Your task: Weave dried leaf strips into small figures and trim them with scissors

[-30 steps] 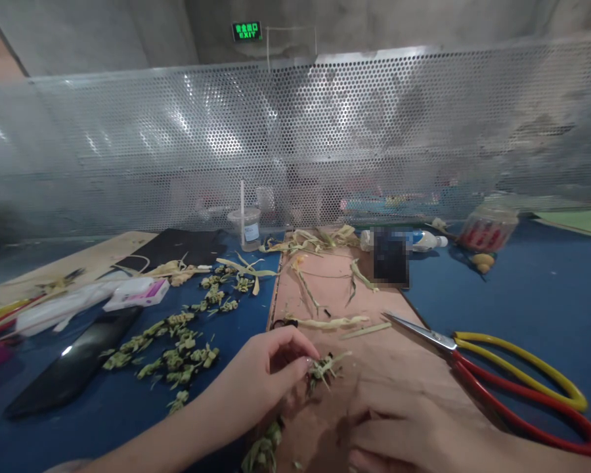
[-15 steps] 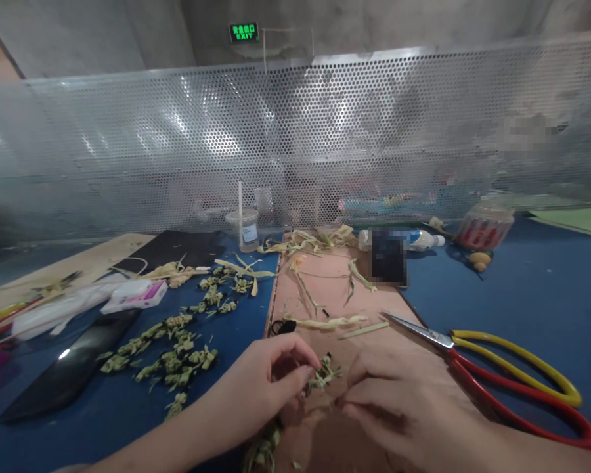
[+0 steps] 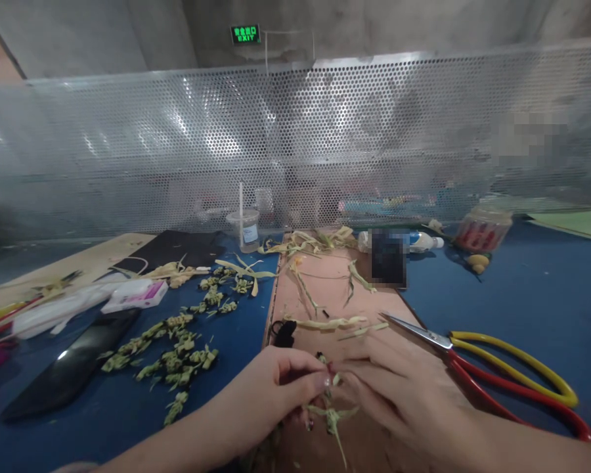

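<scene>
My left hand point(image 3: 288, 381) pinches a small knotted piece of pale green, leaf-like strips point(image 3: 331, 420) between thumb and fingertips. Loose strip ends hang from it and point downward. My right hand point(image 3: 398, 387) meets it from the other side, thumb and fingers closed on part of the same piece; the exact grip is partly hidden. Beneath both hands lies a pinkish-brown board point(image 3: 335, 276). Just beyond the left hand sits a small black item with a loop point(image 3: 284, 334). Dry pale strips point(image 3: 329, 322) lie a little farther out.
Large scissors point(image 3: 512, 387) with yellow and red handles lie at right. Left on the blue surface are several knotted pieces point(image 3: 177, 355), a glossy black object point(image 3: 69, 368) and a white-pink box point(image 3: 135, 295). Behind stand a plastic cup point(image 3: 243, 230), a lying bottle point(image 3: 421, 241) and perforated metal panel point(image 3: 325, 118).
My right hand has moved left and up until its fingertips meet my left hand's. The knotted piece has turned, and its strip ends now hang below the fingers.
</scene>
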`<state>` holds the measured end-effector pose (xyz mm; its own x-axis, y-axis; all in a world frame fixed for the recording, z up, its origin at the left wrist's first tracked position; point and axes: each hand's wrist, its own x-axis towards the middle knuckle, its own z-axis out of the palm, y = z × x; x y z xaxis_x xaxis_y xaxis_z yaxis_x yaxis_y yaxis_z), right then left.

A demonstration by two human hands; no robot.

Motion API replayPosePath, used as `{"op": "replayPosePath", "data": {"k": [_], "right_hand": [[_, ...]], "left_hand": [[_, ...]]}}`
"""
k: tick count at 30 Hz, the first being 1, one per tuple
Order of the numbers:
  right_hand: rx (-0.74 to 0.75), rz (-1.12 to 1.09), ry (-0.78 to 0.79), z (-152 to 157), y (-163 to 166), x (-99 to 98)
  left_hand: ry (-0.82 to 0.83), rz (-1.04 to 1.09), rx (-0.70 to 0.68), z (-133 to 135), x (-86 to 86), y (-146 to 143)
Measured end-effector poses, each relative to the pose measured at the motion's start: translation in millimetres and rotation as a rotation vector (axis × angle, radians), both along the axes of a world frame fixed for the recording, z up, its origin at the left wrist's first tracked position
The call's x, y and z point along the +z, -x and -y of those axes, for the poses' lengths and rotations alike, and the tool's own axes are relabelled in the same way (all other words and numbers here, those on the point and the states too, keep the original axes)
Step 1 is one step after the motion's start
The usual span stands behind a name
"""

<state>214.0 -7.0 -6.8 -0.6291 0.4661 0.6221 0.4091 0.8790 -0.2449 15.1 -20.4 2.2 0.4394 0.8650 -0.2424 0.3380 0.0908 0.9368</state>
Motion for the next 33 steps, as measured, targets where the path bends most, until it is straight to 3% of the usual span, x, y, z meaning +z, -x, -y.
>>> {"op": "replayPosePath", "data": {"k": [4, 7, 10, 20, 24, 33], "right_hand": [[0.001, 0.029, -0.154, -1.7, 1.4, -1.0], [-0.004, 0.054, -0.165, -1.9, 1.5, -3.0], [-0.005, 0.047, -0.078, -1.1, 0.6, -3.7], [0.016, -0.153, 0.467, -2.5, -0.1, 1.1], [0.039, -0.152, 0.540, -2.6, 0.3, 1.2], [-0.028, -0.118, 0.536, 1.1, 2.7, 7.3]], "left_hand": [[-0.007, -0.007, 0.033, 3.5, 0.1, -2.5], [-0.002, 0.004, 0.053, 6.5, 2.2, -4.0], [-0.015, 0.022, 0.059, 7.8, 4.2, -4.6], [-0.045, 0.020, 0.085, 6.3, 3.9, -3.1], [-0.050, 0.000, 0.090, 6.1, 3.0, -3.2], [-0.104, -0.080, 0.085, 7.8, 7.5, -6.2]]}}
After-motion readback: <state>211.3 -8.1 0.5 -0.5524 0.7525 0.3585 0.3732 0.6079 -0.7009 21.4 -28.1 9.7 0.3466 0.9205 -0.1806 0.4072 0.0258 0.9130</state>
